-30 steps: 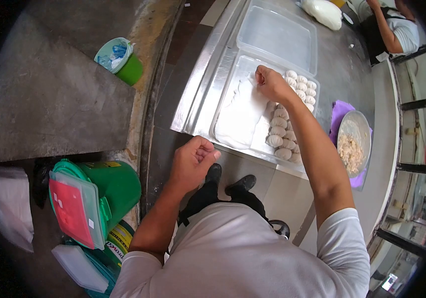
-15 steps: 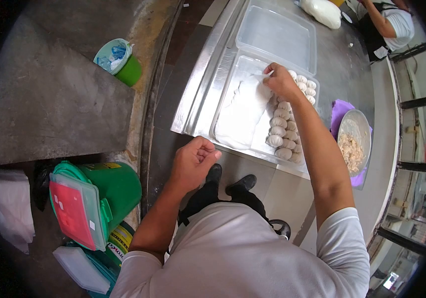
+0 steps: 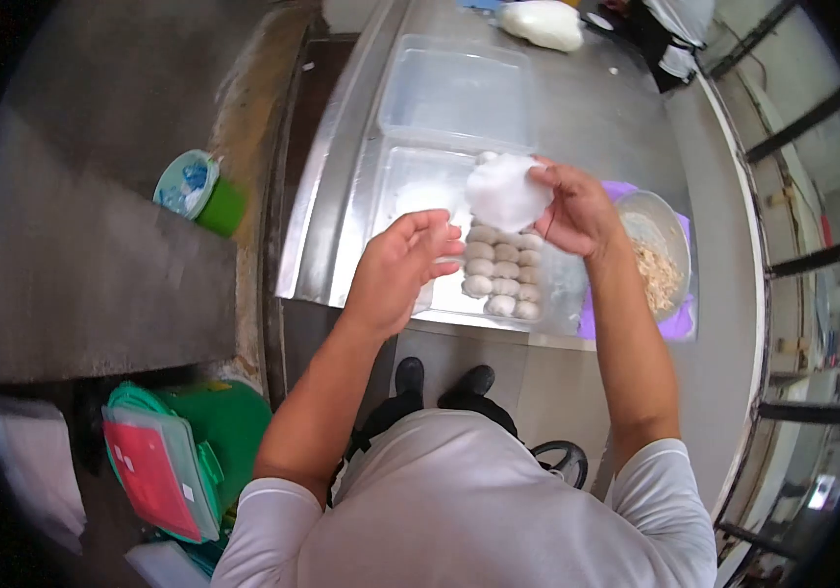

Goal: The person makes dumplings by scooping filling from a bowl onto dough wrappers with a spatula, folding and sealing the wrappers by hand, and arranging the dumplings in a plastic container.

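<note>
Pinched in my right hand (image 3: 577, 211) is a thin, round white dough wrapper (image 3: 508, 193), held by its edge above the tray. My left hand (image 3: 404, 269) is raised over the tray's near left part, fingers apart and nothing in them. Below lies the clear plastic tray (image 3: 378, 196) with rows of pleated dumplings (image 3: 505, 269) in its right part. White material lies in its left part, partly hidden by my left hand. Right of my right hand, a metal bowl (image 3: 680, 257) of chopped filling (image 3: 655, 274) sits on a purple cloth (image 3: 589, 318).
A second clear container (image 3: 454, 90) stands behind the tray on the metal table (image 3: 596, 118). Farther back lies a white bag (image 3: 542, 24), near a person (image 3: 675, 29) at the top right. On the left are a small green bin (image 3: 221, 208) and a large green bucket (image 3: 234, 426).
My right hand has lifted the wrapper off the white stack and moved it right. My left hand has risen over the tray and spread its fingers. The view has shifted.
</note>
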### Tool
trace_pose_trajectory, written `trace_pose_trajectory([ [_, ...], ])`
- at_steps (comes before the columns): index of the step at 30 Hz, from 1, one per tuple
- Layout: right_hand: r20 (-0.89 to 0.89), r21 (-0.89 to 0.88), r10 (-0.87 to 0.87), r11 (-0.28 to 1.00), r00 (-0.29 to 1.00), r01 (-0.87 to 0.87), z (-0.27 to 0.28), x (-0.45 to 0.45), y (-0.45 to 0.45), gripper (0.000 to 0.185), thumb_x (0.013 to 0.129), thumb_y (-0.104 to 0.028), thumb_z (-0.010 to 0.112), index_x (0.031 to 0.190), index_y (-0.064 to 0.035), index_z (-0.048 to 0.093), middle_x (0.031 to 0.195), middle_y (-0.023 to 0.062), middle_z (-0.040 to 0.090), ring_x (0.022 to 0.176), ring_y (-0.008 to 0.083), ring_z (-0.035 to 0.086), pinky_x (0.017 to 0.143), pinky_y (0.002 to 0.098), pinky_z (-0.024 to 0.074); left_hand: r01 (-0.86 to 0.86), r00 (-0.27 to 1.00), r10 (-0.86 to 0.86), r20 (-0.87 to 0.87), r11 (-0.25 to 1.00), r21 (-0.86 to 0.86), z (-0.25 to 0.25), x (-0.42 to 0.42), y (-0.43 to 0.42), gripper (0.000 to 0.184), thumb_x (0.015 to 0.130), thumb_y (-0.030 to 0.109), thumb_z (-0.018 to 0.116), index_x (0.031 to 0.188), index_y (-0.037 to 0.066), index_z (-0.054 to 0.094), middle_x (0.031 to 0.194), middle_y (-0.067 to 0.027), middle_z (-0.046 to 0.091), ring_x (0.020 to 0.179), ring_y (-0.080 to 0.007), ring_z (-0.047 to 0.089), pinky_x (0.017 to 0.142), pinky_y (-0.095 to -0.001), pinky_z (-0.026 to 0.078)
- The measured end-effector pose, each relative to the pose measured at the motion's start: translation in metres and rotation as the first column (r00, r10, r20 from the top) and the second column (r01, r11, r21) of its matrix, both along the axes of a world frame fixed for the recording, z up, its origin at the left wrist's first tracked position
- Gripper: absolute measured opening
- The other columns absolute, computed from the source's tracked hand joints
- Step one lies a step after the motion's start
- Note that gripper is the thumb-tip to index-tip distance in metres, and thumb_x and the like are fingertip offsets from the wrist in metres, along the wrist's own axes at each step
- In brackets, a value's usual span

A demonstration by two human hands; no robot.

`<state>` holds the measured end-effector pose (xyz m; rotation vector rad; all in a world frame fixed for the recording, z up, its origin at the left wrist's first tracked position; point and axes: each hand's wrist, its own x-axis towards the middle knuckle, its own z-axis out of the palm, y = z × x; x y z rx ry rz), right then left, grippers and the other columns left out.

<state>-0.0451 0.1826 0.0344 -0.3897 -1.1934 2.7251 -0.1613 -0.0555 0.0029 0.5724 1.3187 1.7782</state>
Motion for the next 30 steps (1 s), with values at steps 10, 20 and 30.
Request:
trace_pose_trajectory([
  [10, 0.195, 0.182, -0.428, 0.900, 0.882, 0.397, -0.021, 0.147, -0.010, 0.038, 0.103, -0.037, 0.059, 0.117, -0.0017, 0.063, 0.113, 0.0117, 0.066, 0.103, 0.0227, 0.068, 0.087, 0.0352, 0.0572, 0.329, 0.935, -0.330, -0.127, 0.944, -0.035, 0.023, 0.081, 0.113, 0.022, 0.091, 0.005, 0.069, 0.112, 0.001, 0.064, 0.093, -0.0050, 0.068, 0.080, -0.0103, 0.067, 0.065, -0.0248, 0.055],
  [20, -0.047, -0.426, -0.480, 0.803, 0.876, 0.417, -0.062, 0.282, -0.007, 0.042, 0.102, -0.023, 0.054, 0.134, 0.0055, 0.052, 0.128, 0.0208, 0.064, 0.116, 0.0339, 0.065, 0.100, 0.0503, 0.0526, 0.200, -0.230, -0.392, -0.891, 0.877, -0.437, 0.011, 0.159, 0.192, 0.037, 0.093, 0.015, 0.066, 0.128, 0.004, 0.061, 0.110, -0.0204, 0.065, 0.096, -0.0342, 0.067, 0.081, -0.0416, 0.054],
  [30, 0.246, -0.442, -0.650, 0.585, 0.719, 0.680, -0.134, 0.372, -0.012, 0.042, 0.100, -0.017, 0.053, 0.133, 0.0091, 0.051, 0.130, 0.0213, 0.062, 0.118, 0.0340, 0.064, 0.105, 0.0491, 0.0483, 0.101, -0.321, -0.707, -0.630, 0.636, -0.765, 0.014, 0.232, 0.217, 0.044, 0.085, -0.001, 0.054, 0.128, 0.005, 0.061, 0.112, -0.0259, 0.065, 0.103, -0.0421, 0.066, 0.088, -0.0491, 0.052],
])
